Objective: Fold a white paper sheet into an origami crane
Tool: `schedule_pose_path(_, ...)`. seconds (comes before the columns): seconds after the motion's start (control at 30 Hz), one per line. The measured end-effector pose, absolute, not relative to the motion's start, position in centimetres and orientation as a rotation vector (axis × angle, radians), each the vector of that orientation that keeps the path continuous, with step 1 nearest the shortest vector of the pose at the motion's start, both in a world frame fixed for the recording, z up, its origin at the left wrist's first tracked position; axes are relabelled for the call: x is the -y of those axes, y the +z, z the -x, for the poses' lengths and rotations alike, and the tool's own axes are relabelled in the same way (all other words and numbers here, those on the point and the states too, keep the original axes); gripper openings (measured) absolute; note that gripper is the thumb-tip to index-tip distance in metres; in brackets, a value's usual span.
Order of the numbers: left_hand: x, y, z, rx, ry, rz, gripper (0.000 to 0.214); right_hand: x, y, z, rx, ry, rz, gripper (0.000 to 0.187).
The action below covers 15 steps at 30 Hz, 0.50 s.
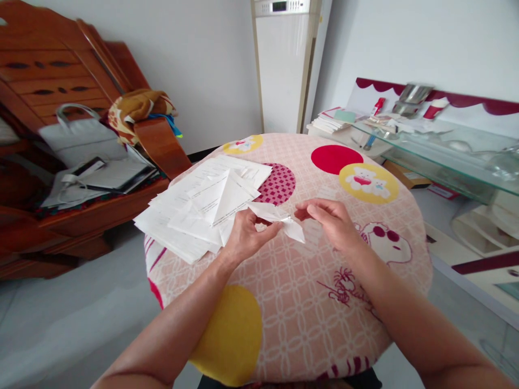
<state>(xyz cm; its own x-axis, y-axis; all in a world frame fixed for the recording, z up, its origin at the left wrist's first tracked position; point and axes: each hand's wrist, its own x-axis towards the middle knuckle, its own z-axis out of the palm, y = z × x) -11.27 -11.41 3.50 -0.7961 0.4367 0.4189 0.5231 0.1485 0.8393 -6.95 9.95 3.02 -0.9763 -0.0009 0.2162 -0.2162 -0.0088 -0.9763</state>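
Note:
A small folded piece of white paper (279,219) is held between both hands just above the round table (308,302). My left hand (245,235) pinches its left end with thumb and fingers closed. Fingers of my right hand (330,221) are pinched on its right end. A loose pile of white printed sheets (203,202), some folded into triangles, lies on the table's left part, right beside my left hand.
The table wears a pink cloth with red and yellow circles and cartoon figures. A wooden bench (81,162) with a grey bag and papers stands at left. A tall white appliance (284,65) is behind. A glass shelf (446,146) with cups and books is at right.

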Motion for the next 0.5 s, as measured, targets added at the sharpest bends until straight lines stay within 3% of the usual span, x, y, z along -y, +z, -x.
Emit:
schedule_pose_path(0.2,11.4,3.7,11.0,2.281,-1.216,1.137,0.009,-8.9,4.0,5.9,2.205,1.355,-0.585,0.023)
schedule_pose_path(0.33,11.6,3.7,10.9,2.179,-0.944,1.308,0.009,-8.4,4.2,5.7,2.191,1.003,-0.702,0.015)
schedule_pose_path(0.5,12.0,2.7,11.3,2.045,-0.683,1.334,0.013,-8.5,3.5,5.7,2.166,0.588,-0.784,0.019)
